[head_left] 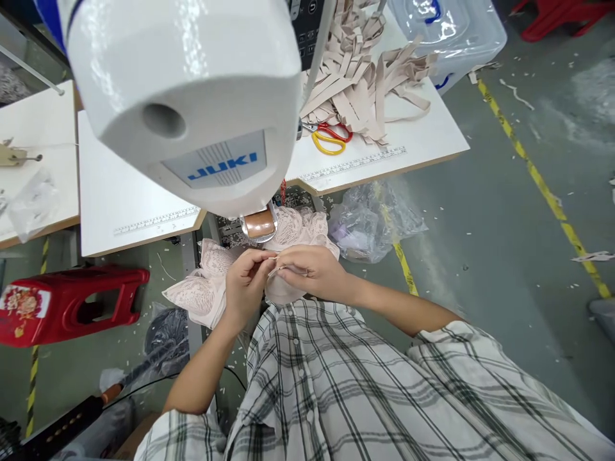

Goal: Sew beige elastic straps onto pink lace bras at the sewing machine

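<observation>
So both hands are pinched closed on a pale pink lace bra (195, 298), just below the head of a white JUKI sewing machine (192, 89) and right up by the plaid shirt (331, 378). Left hand (247, 282) has a thin edge between thumb and fingertips, right hand (314, 272) grips just beside it. Fingers cover most of that bit, so I can't make it out. More lace shows left and behind, but can't tell if it's all one piece. The machine hides a chunk of the table (129, 192), and its control panel (308, 32) is cut off up top. Scissors (331, 138) lie by beige fabric strips (353, 96), blades partly blocked by the machine.
</observation>
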{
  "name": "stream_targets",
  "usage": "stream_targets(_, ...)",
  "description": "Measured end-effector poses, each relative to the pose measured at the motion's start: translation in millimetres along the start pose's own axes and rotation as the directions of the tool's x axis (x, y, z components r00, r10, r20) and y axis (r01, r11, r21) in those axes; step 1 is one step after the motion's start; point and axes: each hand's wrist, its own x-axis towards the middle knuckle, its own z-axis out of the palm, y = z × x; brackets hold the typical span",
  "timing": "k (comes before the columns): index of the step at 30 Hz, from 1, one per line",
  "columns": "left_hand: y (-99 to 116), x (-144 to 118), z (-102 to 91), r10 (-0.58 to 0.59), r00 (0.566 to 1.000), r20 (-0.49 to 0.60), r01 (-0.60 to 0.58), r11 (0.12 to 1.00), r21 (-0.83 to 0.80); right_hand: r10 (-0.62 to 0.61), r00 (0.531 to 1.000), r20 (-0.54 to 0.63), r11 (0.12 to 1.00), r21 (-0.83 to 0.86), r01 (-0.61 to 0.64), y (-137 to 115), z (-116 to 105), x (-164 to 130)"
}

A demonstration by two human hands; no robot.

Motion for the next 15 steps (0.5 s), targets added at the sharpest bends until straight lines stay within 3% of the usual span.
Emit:
stream_targets(4,-4,1,-3.8,0.136,0.99,-0.026,-0.127,0.967,0.219,0.022,1.0,-0.013,1.0,0.007,-0.022,-4,-1,2)
stream_targets(8,-11,0,-0.2,0.248,0.966,-0.075,-0.22,0.938,0.269,0.084,0.996,-0.019,0.994,0.071,-0.082,-3,2,3)
stream_targets(15,-6,1,4.8,0.18,0.974,-0.136,-0.156,0.973,0.172,0.217,0.975,-0.042,0.967,0.142,-0.209,4,-3,7)
